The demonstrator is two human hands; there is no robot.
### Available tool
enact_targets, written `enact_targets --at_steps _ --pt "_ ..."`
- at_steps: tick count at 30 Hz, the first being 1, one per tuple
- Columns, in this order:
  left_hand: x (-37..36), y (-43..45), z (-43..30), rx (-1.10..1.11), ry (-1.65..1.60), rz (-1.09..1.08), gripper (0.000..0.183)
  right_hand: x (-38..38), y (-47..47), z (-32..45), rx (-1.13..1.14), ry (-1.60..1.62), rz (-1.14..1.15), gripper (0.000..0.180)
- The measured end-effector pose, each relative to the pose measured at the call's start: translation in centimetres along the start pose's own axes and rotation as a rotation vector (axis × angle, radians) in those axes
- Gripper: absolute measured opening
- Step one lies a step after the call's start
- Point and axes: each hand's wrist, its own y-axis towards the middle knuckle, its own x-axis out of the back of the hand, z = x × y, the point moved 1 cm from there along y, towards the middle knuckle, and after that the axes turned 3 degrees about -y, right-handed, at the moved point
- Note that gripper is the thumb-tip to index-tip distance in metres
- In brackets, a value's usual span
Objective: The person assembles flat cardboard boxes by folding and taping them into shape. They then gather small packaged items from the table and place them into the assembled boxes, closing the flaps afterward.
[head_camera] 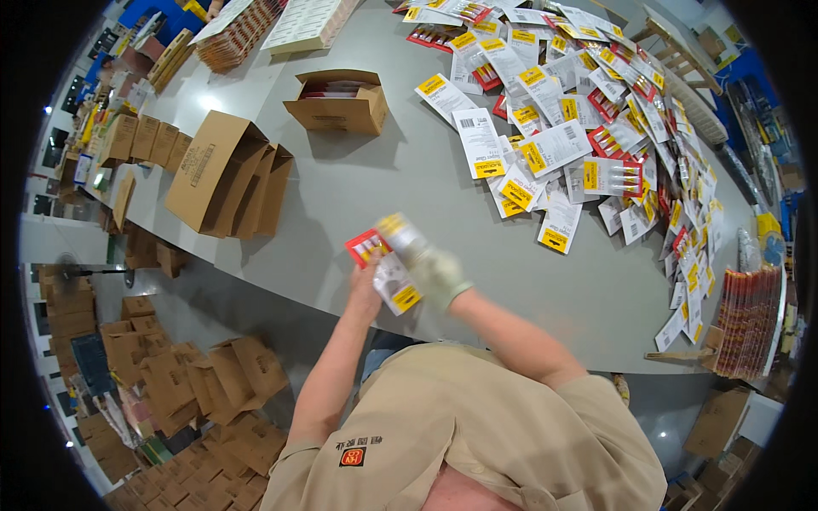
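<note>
My left hand (365, 287) grips a blister card of super glue tubes (395, 281), its red end up and its yellow end toward me. Close beside it, my right hand (439, 274), in a pale glove and blurred, holds another glue card (399, 233). How the fingers of that gloved hand close is hidden. Beyond my hands stands an open cardboard box (339, 118) with several cards inside. To the right spreads a large heap of glue cards (543, 140), some face up and some showing their printed backs.
Nested open cartons (220, 179) lie on the grey table (307, 262) at left. Smaller boxes (147, 140) line the far left edge. Stacks of printed card (310, 25) stand at the back. A row of red packs (748, 322) is at far right. Cartons (192, 383) cover the floor at left.
</note>
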Motion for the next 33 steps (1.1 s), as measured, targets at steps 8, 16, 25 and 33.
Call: enact_targets --at_steps 8,16,25,33 --pt "2.5 1.6 -1.8 0.189 0.139 0.158 0.035 8.7 10.6 -5.7 -0.182 -0.118 0.106 0.087" --pt "6.0 0.9 -3.0 0.355 0.163 0.077 0.041 5.8 20.3 -16.1 -0.279 -0.542 0.090 0.076" --pt "3.4 2.4 -3.7 0.197 0.240 0.275 0.045 4.8 6.0 0.8 -0.552 0.508 0.814 0.046" --pt "4.5 0.0 -4.0 0.242 0.289 0.245 0.040 4.2 33.0 -7.3 -0.417 -0.216 0.062 0.086"
